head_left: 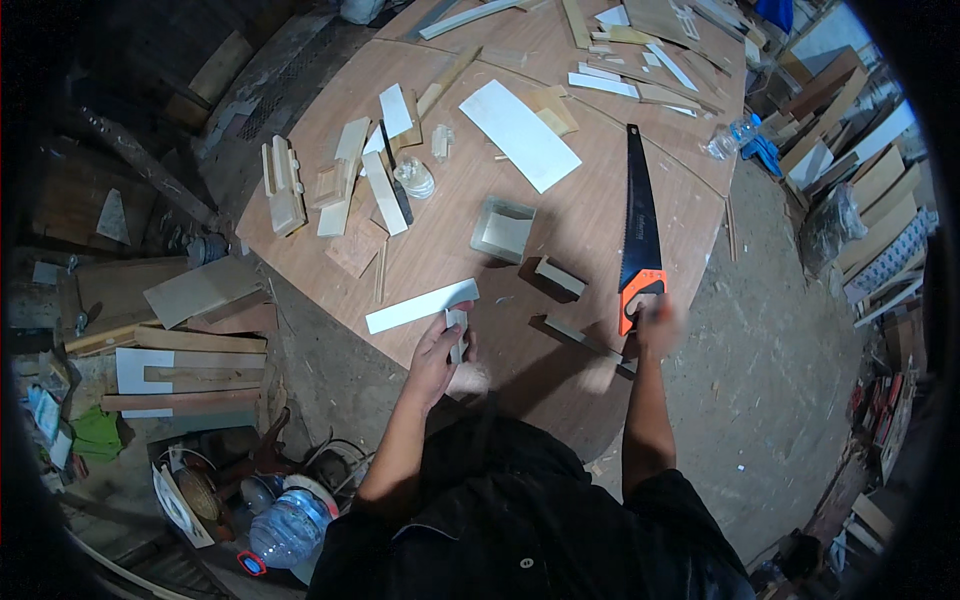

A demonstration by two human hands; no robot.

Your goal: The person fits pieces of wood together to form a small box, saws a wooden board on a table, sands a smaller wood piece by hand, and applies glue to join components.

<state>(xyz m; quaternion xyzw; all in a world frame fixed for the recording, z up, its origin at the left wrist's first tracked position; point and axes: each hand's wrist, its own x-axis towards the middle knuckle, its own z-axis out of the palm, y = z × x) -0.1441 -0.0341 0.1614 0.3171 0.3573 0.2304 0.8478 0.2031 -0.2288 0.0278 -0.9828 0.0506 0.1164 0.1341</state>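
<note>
My right hand (656, 326) grips the orange and black handle of a handsaw (641, 222) at the table's right side. The saw's dark blade points away from me. In my left hand (432, 362), near the front edge, is a small pale wood piece (457, 334), its fingers closed around it. A white strip (412, 308) lies just beyond those fingers; whether they touch it I cannot tell. Between the hands are a small wooden block (559, 278) and a narrow wood strip (580, 336). Farther off sits a small open box (485, 242).
Across the wooden table (440, 250) lie a white panel (520, 135), a clear plastic cup (414, 178) and several board offcuts. A water bottle (733, 137) is by the right edge. Large water jug (290, 525) and stacked boards (190, 370) stand at lower left.
</note>
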